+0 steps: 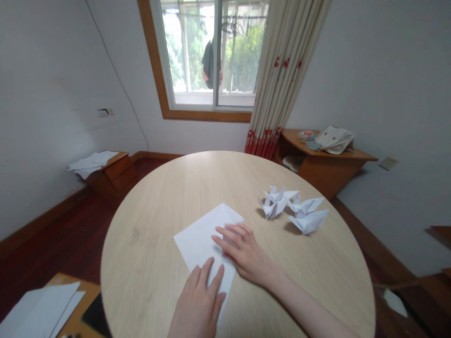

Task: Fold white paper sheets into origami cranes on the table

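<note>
Round table (151, 206) nr window (190, 56), two hands over white sheet (204, 227) at near-centre.
L hand (199, 298): fingers loosely spread, laid on sheet's near part, nothing pinched; R hand (246, 251): fingers parted, slightly bent, over sheet's right side, no grip seen, exact fingertip contact can't tell; flat hands prob. keep sheet from sliding. Sheet lies askew, one corner twd window, near part partly hidden by L hand. Folded paper pieces (306, 223) grouped to the right, apart from sheet, prob. parked clear of R hand; frontmost one sits closer to right rim, so less room there. Bare tabletop left of & beyond sheet = most space to turn it. Past rim: paper stack (38, 305) lower left, desk (326, 169) w/ bag far right.
</note>
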A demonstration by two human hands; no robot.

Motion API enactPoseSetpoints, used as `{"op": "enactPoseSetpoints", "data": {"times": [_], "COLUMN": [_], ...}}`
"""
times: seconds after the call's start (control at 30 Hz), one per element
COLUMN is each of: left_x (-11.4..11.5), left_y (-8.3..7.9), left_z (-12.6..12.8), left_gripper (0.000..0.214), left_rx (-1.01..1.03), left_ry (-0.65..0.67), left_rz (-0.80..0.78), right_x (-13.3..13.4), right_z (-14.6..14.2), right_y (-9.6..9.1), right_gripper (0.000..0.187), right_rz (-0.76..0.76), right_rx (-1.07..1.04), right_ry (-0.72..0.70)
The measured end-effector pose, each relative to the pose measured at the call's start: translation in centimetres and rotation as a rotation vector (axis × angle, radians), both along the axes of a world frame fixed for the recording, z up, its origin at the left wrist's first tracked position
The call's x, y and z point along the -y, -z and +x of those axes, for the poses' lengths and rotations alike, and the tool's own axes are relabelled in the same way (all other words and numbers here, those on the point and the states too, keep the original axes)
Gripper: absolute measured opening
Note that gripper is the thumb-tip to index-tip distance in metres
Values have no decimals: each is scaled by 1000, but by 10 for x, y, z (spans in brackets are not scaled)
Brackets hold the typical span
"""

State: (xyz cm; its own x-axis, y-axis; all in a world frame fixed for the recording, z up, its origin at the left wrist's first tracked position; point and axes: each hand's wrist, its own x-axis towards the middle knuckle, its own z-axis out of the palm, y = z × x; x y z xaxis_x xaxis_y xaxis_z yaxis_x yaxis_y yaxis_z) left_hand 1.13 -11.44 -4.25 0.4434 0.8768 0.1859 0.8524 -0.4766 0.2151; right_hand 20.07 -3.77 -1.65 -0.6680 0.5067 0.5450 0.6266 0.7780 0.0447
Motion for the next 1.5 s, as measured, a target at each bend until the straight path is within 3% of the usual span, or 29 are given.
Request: {"op": "enactPoseSetpoints", "data": {"times": [0.23, 0.4, 0.53, 0.7, 1.13, 1.5], "left_x": [-2, -5, -9, -12, -21, -48], "left_y": [-9, -19, -29, -35, -26, -14], "left_z": [-1, 0, 3, 5, -6, -18], "left_gripper": [43, 44, 45, 45, 45, 44], "left_rx": [-19, -35, -100, -142, -237, -159], "left_ry": [-18, -40, -62, -72, 34, 204], "left_rz": [-40, -136, -233, -262, -132, 8], "right_x": [2, 0, -1, -1, -2, -8], "right_z": [8, 17, 21, 21, 17, 18], "right_y": [-4, -5, -12, -12, -3, 6], "right_gripper": [51, 28, 9, 26, 24, 28], "right_rz": [-31, -110, -393, -540, -485, -375], "right_rx": [-90, -178, -1, 188, 259, 201], "right_ry": [26, 119, 210, 247, 246, 293]}}
